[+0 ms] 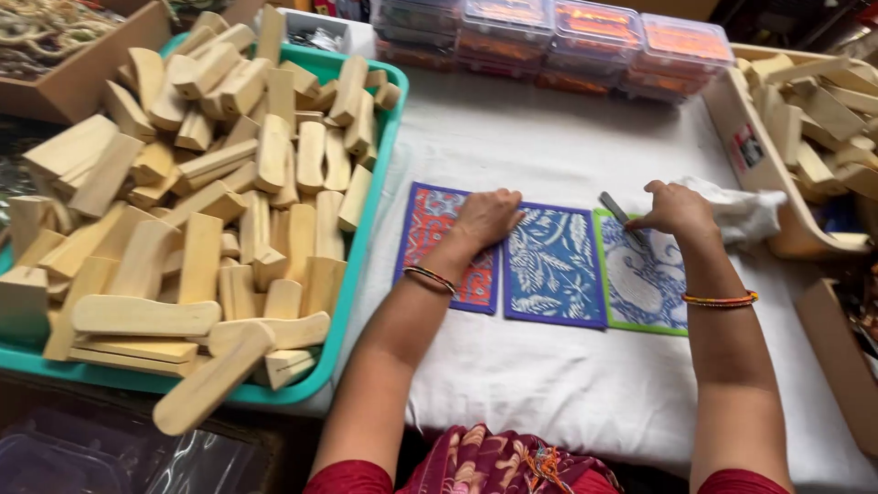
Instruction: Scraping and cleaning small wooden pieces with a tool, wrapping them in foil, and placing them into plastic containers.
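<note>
white cloth (567, 384) over table, three patterned cards side by side at centre. left hand (485, 218) flat, fingers spread, pressing down on red card (439, 240) and edge of blue card (553, 265). right hand (675, 210) pinched round thin grey tool (617, 212), tip resting on green-edged card (640, 279). white rag (745, 212) bunched just beside right hand. teal tray (370, 197) heaped with wooden blocks (210, 183) at left. more blocks in tray (759, 165) at right. lidded plastic boxes (585, 41) along far edge.
</note>
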